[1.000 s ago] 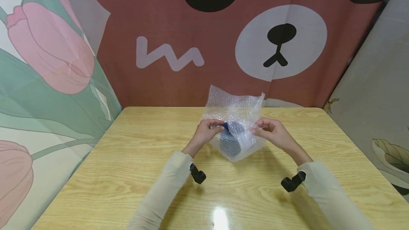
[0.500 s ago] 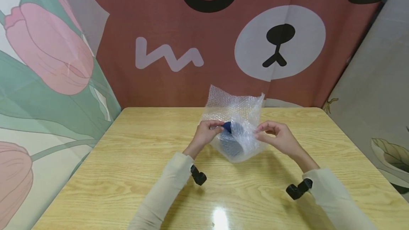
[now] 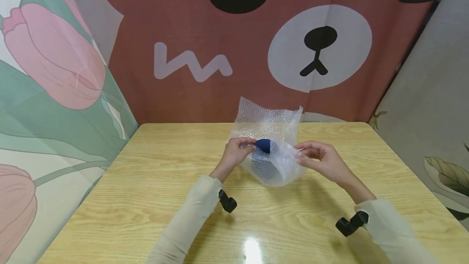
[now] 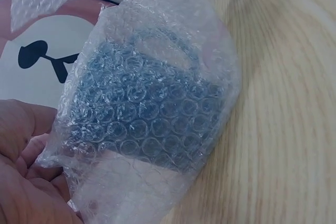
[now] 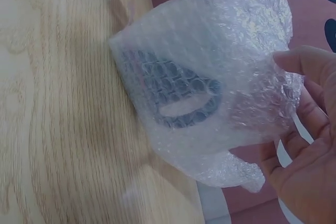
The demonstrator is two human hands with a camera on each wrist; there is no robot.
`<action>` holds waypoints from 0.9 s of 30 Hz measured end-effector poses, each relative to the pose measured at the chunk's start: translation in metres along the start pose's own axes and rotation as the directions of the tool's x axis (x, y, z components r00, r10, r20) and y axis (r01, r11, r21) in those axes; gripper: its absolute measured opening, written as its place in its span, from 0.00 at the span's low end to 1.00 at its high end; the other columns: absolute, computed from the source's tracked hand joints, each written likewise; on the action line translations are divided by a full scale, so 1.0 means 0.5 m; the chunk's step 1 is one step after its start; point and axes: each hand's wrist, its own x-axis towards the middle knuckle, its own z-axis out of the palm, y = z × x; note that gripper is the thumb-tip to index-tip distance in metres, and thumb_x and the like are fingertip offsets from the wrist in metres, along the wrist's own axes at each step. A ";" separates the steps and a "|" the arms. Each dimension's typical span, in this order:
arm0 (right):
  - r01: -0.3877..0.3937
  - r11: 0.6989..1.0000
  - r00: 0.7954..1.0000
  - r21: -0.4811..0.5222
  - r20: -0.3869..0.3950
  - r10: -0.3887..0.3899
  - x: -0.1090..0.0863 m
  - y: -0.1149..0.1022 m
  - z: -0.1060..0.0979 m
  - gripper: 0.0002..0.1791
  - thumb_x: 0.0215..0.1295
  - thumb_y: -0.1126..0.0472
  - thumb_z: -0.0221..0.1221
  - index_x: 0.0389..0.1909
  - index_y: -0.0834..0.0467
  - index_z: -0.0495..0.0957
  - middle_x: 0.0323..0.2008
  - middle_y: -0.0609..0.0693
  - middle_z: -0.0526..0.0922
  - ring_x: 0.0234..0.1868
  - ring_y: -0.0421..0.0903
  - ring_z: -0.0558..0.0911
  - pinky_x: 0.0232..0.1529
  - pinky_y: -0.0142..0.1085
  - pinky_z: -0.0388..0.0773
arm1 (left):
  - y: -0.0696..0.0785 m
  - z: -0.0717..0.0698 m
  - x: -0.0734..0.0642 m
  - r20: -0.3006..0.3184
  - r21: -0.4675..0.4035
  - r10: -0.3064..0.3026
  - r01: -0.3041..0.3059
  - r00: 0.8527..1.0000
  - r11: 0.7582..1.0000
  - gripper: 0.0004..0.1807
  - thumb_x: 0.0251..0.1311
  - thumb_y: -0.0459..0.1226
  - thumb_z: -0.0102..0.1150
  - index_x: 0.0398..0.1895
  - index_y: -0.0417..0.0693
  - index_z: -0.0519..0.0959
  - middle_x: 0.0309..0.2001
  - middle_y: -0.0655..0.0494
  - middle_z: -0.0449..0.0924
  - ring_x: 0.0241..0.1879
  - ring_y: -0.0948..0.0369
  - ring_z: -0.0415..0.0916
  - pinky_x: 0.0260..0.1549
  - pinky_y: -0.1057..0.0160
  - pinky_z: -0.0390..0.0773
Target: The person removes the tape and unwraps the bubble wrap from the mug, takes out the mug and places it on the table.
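A dark blue mug (image 3: 263, 146) stands on the table inside a sheet of bubble wrap (image 3: 266, 119). Part of the mug's top shows bare in the head view, while its body (image 4: 142, 108) is seen through the bubbles. Its looped handle (image 5: 197, 116) shows through the wrap in the right wrist view. At the left side of the mug, my left hand (image 3: 236, 150) pinches the wrap's edge. My right hand (image 3: 320, 159) holds the loose flap of wrap on the right between thumb and fingers. The wrap's far end sticks up behind the mug.
The wooden table (image 3: 165, 207) ends at a reddish backdrop (image 3: 190, 101) with a cartoon bear print. Floral fabric hangs at the left (image 3: 55, 133) and right sides. A small black camera is strapped to each wrist.
My right hand has moved right and slightly toward me, drawing the flap of bubble wrap along. More of the mug's blue top is uncovered. My left hand stays nearly in place.
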 end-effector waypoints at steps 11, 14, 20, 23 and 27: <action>0.051 0.997 0.996 0.052 0.064 -0.055 -0.010 -0.028 -0.012 0.21 0.62 0.70 0.63 0.57 0.65 0.75 0.35 0.58 0.79 0.37 0.48 0.79 0.38 0.35 0.79 | 0.003 0.000 0.004 -0.023 -0.002 0.009 -0.009 1.000 1.000 0.11 0.59 0.32 0.63 0.45 0.42 0.86 0.45 0.52 0.84 0.52 0.55 0.77 0.48 0.57 0.76; 0.096 0.995 0.994 -0.042 0.048 -0.094 0.001 -0.037 -0.006 0.23 0.61 0.68 0.64 0.59 0.61 0.76 0.42 0.54 0.80 0.43 0.47 0.78 0.43 0.36 0.76 | 0.002 -0.001 0.004 -0.021 -0.002 -0.004 0.003 1.000 1.000 0.11 0.59 0.32 0.63 0.45 0.43 0.85 0.46 0.53 0.84 0.52 0.55 0.77 0.49 0.57 0.76; 0.162 0.962 0.987 -0.219 0.057 -0.153 0.038 -0.057 0.013 0.29 0.62 0.63 0.66 0.64 0.51 0.72 0.60 0.47 0.76 0.57 0.47 0.74 0.51 0.51 0.70 | 0.000 -0.001 0.004 -0.024 0.001 -0.024 0.024 0.999 1.000 0.11 0.59 0.32 0.63 0.45 0.44 0.86 0.46 0.54 0.84 0.52 0.56 0.76 0.50 0.56 0.75; 0.260 0.917 0.965 -0.301 0.100 -0.241 0.057 -0.071 0.024 0.33 0.61 0.63 0.66 0.67 0.50 0.69 0.63 0.48 0.72 0.61 0.48 0.71 0.53 0.55 0.69 | -0.001 0.000 0.005 -0.022 0.004 -0.021 0.021 1.000 1.000 0.11 0.59 0.32 0.63 0.45 0.44 0.86 0.46 0.54 0.84 0.53 0.56 0.76 0.51 0.56 0.74; 0.485 0.775 0.874 -0.404 0.216 -0.434 0.080 -0.097 0.035 0.32 0.59 0.68 0.62 0.67 0.55 0.70 0.66 0.51 0.69 0.65 0.51 0.67 0.57 0.57 0.67 | 0.000 0.002 0.005 -0.022 0.015 -0.005 0.005 1.000 1.000 0.11 0.58 0.32 0.64 0.44 0.44 0.86 0.44 0.54 0.85 0.52 0.56 0.77 0.50 0.56 0.75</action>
